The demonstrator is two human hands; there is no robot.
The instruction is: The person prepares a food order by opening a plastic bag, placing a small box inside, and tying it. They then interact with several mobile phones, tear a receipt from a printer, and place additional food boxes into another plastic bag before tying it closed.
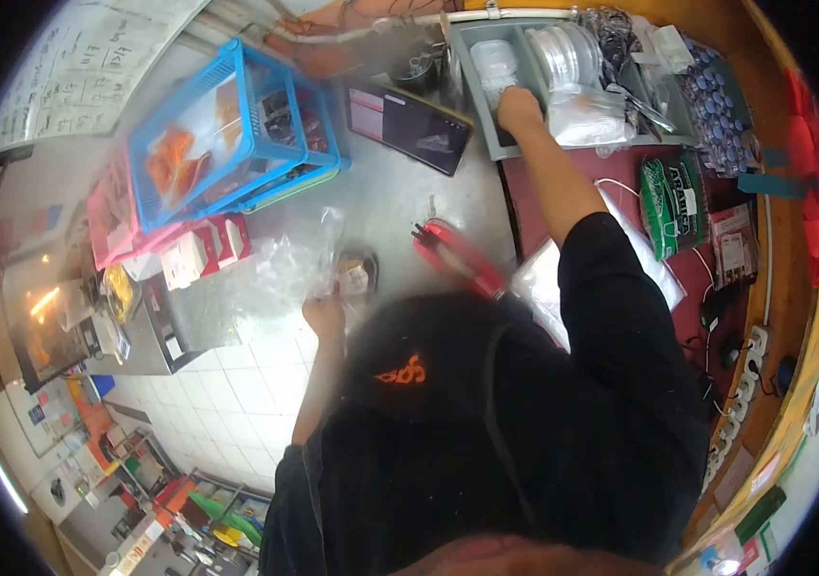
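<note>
My left hand [325, 314] is closed at the front edge of the steel counter. Its fingers pinch a crinkled clear plastic bag [318, 245] that spreads over the counter. Close to it lies a small round dark dish or roll [358, 274] with a pale middle, partly behind the plastic. My right hand [520, 109] reaches into the left compartment of a grey divided tray [486, 134]. Its fingers curl downward beside clear plastic containers [497, 60], and their tips are hidden. Round clear lids [563, 56] and a pack of clear bags [587, 115] fill the neighbouring compartment.
A tablet [407, 125] leans at the back of the counter. Blue baskets [237, 125] and a pink basket [114, 216] stand left. A red stapler-like tool [457, 257] lies mid-counter. Right are a green coffee pack [673, 206], plastic sheets [544, 288] and a power strip [747, 384].
</note>
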